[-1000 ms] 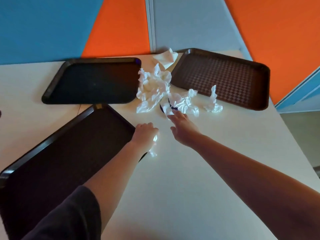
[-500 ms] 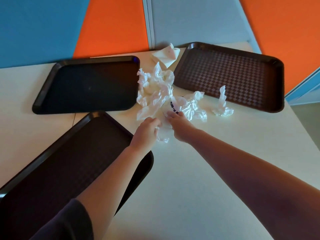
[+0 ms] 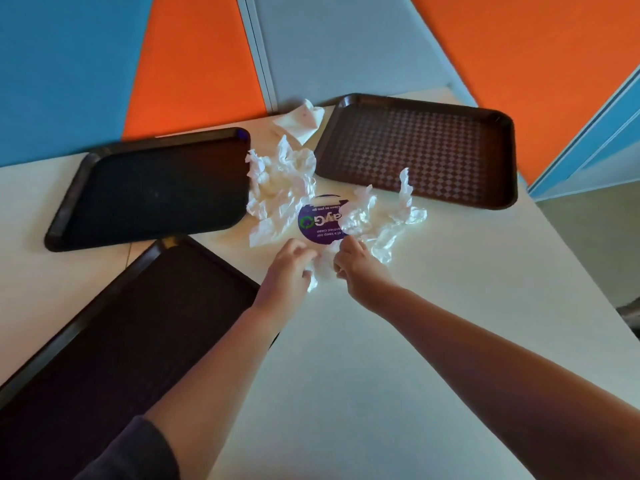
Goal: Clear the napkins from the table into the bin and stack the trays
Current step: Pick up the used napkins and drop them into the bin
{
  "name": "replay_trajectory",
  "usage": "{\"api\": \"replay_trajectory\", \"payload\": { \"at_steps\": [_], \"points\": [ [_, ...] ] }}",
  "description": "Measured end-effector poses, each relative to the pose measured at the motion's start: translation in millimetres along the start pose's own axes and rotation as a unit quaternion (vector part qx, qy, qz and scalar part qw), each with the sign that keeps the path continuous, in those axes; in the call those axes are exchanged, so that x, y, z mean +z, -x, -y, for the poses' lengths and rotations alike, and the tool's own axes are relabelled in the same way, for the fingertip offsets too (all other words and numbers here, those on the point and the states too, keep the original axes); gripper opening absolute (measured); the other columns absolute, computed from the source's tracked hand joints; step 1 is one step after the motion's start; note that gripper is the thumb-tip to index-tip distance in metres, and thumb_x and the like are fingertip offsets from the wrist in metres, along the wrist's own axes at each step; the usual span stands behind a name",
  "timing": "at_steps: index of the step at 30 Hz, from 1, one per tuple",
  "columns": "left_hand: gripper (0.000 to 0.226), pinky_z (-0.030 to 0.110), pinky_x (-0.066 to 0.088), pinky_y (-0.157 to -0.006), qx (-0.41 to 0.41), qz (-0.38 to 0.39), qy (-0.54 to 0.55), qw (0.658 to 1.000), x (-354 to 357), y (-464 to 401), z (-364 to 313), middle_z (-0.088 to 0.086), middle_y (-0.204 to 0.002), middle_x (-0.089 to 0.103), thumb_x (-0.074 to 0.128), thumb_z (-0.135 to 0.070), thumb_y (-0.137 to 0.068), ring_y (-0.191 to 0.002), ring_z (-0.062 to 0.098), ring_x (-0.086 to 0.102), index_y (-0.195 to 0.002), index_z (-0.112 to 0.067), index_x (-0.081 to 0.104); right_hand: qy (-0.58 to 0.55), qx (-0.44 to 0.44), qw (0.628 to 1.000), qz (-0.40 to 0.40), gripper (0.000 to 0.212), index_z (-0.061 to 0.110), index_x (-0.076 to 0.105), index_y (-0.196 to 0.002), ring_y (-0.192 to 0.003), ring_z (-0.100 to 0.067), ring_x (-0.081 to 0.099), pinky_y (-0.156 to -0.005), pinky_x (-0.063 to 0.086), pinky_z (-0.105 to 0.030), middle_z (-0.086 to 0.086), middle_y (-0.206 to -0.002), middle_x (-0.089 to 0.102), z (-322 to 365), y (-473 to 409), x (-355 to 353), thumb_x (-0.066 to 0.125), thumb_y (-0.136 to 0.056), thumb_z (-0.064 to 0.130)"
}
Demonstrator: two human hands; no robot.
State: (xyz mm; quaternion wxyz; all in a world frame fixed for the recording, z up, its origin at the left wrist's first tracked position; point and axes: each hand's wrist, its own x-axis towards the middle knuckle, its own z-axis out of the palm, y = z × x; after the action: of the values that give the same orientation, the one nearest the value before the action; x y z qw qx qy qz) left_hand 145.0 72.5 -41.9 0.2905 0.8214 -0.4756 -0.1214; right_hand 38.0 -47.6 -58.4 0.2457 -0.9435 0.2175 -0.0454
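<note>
Several crumpled white napkins lie mid-table: a big one, one over a purple sticker, a thin one and a folded one at the back. My left hand and my right hand sit side by side, fingers curled, both gripping a small crumpled napkin between them. Three dark brown trays lie flat: back left, back right and near left under my left forearm.
A round purple sticker is stuck on the cream table. Orange, blue and grey wall panels stand right behind the table. The table's right edge drops to a grey floor. No bin is in view.
Both hands moved forward and together toward the napkin pile. The small napkin under my left hand is now gripped between both hands. The purple sticker is more uncovered.
</note>
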Motion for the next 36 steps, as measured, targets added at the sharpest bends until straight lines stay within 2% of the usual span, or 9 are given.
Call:
{"api": "replay_trajectory", "payload": {
  "at_steps": [4,8,16,21,25,27,28,31,36],
  "points": [
    [0.048,0.024,0.040,-0.088,0.047,-0.048,-0.042,0.997,4,-2,-25,0.010,-0.108,0.055,0.049,0.020,-0.072,-0.105,0.025,0.050,-0.110,-0.006,0.064,-0.037,-0.032,0.995,-0.082,0.016,0.003,0.056,-0.082,-0.090,-0.031,0.053,-0.063,0.052,-0.044,-0.012,-0.098,0.057,-7,15,-23,0.056,-0.077,-0.012],
    [0.047,0.013,0.032,-0.089,0.063,-0.050,-0.052,0.995,17,-4,-59,0.011,-0.113,0.056,0.048,0.020,-0.070,-0.109,0.026,0.049,-0.107,-0.003,0.065,-0.034,-0.050,0.988,-0.144,0.012,0.001,0.060,-0.077,-0.077,-0.034,0.057,-0.057,0.052,-0.040,-0.015,-0.081,0.062,-24,43,-54,0.062,-0.073,-0.010],
    [0.053,0.022,0.040,-0.092,0.085,0.015,-0.046,0.995,73,5,-135,0.005,-0.116,0.052,0.048,0.017,-0.069,-0.114,0.023,0.049,-0.111,-0.012,0.062,-0.035,-0.012,0.982,-0.187,0.034,0.000,0.064,-0.103,-0.082,-0.037,0.062,-0.070,0.054,-0.038,-0.019,-0.091,0.066,-91,129,-93,0.065,-0.070,-0.011],
    [0.055,0.035,0.048,-0.087,0.088,0.113,-0.014,0.990,113,0,-183,0.006,-0.116,0.045,0.049,0.011,-0.070,-0.102,0.023,0.054,-0.116,-0.017,0.053,-0.022,0.014,0.989,-0.148,0.013,0.003,0.065,-0.077,-0.071,-0.035,0.059,-0.058,0.054,-0.040,-0.018,-0.076,0.058,-142,188,-103,0.058,-0.072,-0.007],
    [0.068,0.034,0.049,-0.090,0.086,0.233,-0.039,0.968,151,-2,-211,0.005,-0.136,0.031,0.055,0.006,-0.069,-0.121,0.024,0.044,-0.132,-0.019,0.042,-0.043,0.075,0.990,-0.110,0.014,0.001,0.064,-0.079,-0.083,-0.032,0.058,-0.068,0.053,-0.031,-0.018,-0.102,0.057,-169,230,-112,0.055,-0.079,-0.009],
    [0.070,0.031,0.051,-0.085,0.073,0.271,-0.057,0.958,168,-1,-222,0.004,-0.141,0.028,0.055,0.006,-0.070,-0.129,0.022,0.034,-0.133,-0.021,0.041,-0.035,0.095,0.989,-0.111,0.014,0.002,0.064,-0.083,-0.095,-0.023,0.056,-0.073,0.040,-0.002,-0.010,-0.133,0.047,-181,247,-117,0.054,-0.083,-0.009],
    [0.067,0.031,0.050,-0.085,0.069,0.279,-0.068,0.955,177,1,-229,0.005,-0.141,0.030,0.053,0.006,-0.072,-0.130,0.023,0.034,-0.133,-0.021,0.042,-0.031,0.103,0.989,-0.101,0.015,0.003,0.063,-0.083,-0.100,-0.021,0.056,-0.074,0.036,0.002,-0.005,-0.144,0.039,-188,256,-120,0.053,-0.083,-0.009],
    [0.053,0.025,0.040,-0.092,0.088,0.268,-0.066,0.957,203,7,-254,0.010,-0.128,0.044,0.050,0.008,-0.077,-0.119,0.026,0.045,-0.125,-0.014,0.054,-0.039,0.113,0.990,-0.076,0.017,0.004,0.062,-0.082,-0.107,-0.021,0.057,-0.082,0.045,-0.017,-0.001,-0.153,0.027,-209,279,-122,0.052,-0.082,-0.009],
    [0.027,0.027,0.049,-0.073,0.147,0.289,-0.025,0.945,232,13,-298,0.006,-0.099,0.054,0.057,0.012,-0.073,-0.087,0.021,0.056,-0.092,-0.006,0.064,-0.058,0.152,0.985,-0.051,0.019,0.001,0.063,-0.098,-0.128,-0.024,0.042,-0.092,0.041,-0.021,-0.008,-0.151,0.030,-235,315,-122,0.051,-0.086,-0.007]
  ]
}}
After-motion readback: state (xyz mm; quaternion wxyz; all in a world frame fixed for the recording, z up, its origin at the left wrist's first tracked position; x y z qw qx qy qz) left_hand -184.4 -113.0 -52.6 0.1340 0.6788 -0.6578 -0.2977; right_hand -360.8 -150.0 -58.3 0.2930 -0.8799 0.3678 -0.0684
